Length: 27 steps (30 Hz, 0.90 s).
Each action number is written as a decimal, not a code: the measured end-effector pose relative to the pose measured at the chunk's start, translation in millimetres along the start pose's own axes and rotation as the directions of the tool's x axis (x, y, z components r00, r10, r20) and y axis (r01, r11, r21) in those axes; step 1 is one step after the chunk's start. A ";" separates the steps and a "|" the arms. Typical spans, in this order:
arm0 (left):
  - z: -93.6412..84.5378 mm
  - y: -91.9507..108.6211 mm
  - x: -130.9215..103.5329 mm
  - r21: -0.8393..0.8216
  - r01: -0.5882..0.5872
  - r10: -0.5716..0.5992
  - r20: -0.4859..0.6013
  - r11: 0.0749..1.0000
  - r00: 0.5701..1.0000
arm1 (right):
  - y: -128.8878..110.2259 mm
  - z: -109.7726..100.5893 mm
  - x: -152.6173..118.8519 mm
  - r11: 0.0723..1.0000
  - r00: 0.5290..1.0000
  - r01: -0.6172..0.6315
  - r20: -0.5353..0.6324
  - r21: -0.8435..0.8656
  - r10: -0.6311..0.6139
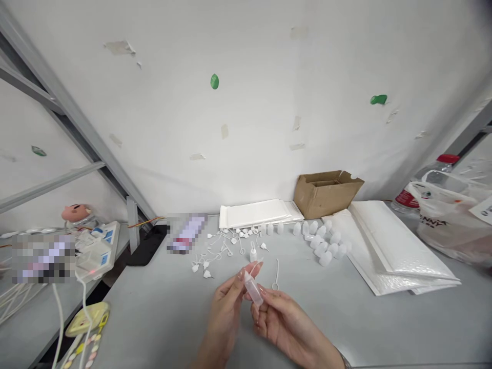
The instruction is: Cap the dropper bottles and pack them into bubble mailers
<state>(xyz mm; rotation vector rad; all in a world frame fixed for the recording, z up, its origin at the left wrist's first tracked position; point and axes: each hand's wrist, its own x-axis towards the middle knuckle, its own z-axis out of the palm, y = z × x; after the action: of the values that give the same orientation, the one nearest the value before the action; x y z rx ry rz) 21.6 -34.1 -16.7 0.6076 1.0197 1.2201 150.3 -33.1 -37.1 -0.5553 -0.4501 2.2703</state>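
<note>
Near the front middle of the table, a small translucent plastic bottle (253, 290) is tilted between my two hands. My left hand (226, 301) is closed on its white top end, thumb and fingers pinching there, with a thin white strip showing beside the fingertips. Lower on the same bottle, the fingers of my right hand (282, 316) grip near the base. Just beyond stands another small bottle (253, 254) with a white top. A loose white strap with a ring (275, 277) lies beside my right hand. Several white caps with straps (221, 246) are scattered farther left.
Several translucent bottles (321, 246) lie in a group at the right rear. Behind are white padded envelopes (253, 213) and a cardboard box (326, 195). More padded envelopes (407, 246) and a plastic bag (449, 220) occupy the right. A blurred-out phone-like item (188, 233) lies left.
</note>
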 end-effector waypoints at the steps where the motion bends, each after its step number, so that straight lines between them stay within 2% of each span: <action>1: -0.2 -1.1 0.4 0.008 0.002 -0.002 -0.004 1.000 1.000 | 0.5 0.0 0.1 1.000 1.000 0.014 -0.002 -0.020 -0.014; 6: 1.6 -6.6 -0.4 0.112 -0.040 0.044 -0.032 0.993 0.999 | -0.8 5.4 -1.5 0.944 0.970 0.197 -0.088 -0.264 -0.227; 8: 3.7 -8.6 -1.5 0.134 -0.057 0.060 -0.017 0.989 0.998 | -1.7 7.4 -2.9 0.931 0.961 0.223 -0.096 -0.291 -0.260; 10: 5.3 -9.9 -2.3 0.126 -0.053 0.050 0.024 0.991 0.998 | -1.5 6.8 -3.5 0.953 0.973 0.204 -0.064 -0.223 -0.224; 13: 4.6 -9.6 -1.9 0.092 -0.023 0.014 0.093 0.996 0.996 | 0.7 0.7 -2.0 0.994 0.994 0.106 0.004 -0.025 -0.106; 16: 0.3 -7.1 0.0 0.069 0.020 -0.029 0.140 0.997 0.990 | 2.4 -6.2 1.1 0.996 0.998 0.031 0.043 0.085 -0.035; 18: -2.9 -5.8 1.4 0.047 0.034 -0.040 0.141 0.998 0.989 | 2.5 -7.9 2.5 0.998 0.998 0.053 0.033 0.042 -0.055; 22: -6.2 -6.7 3.7 0.047 0.041 -0.045 0.088 0.998 0.995 | 2.7 -5.2 3.8 0.987 0.990 0.120 -0.067 -0.107 -0.128; 25: -8.5 -9.0 4.9 0.131 -0.008 0.004 0.029 0.991 1.000 | 3.7 -3.3 3.7 0.976 0.981 0.139 -0.113 -0.170 -0.159; 27: -14.2 -9.1 5.9 0.251 -0.058 0.066 -0.024 0.966 0.998 | 2.8 -3.8 3.1 0.965 0.974 0.149 -0.138 -0.215 -0.181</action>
<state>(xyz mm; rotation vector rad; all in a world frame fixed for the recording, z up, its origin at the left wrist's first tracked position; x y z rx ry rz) 13.4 -32.8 -32.6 0.8235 1.1997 1.1671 148.7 -32.1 -42.4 -0.7645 -0.6307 2.0158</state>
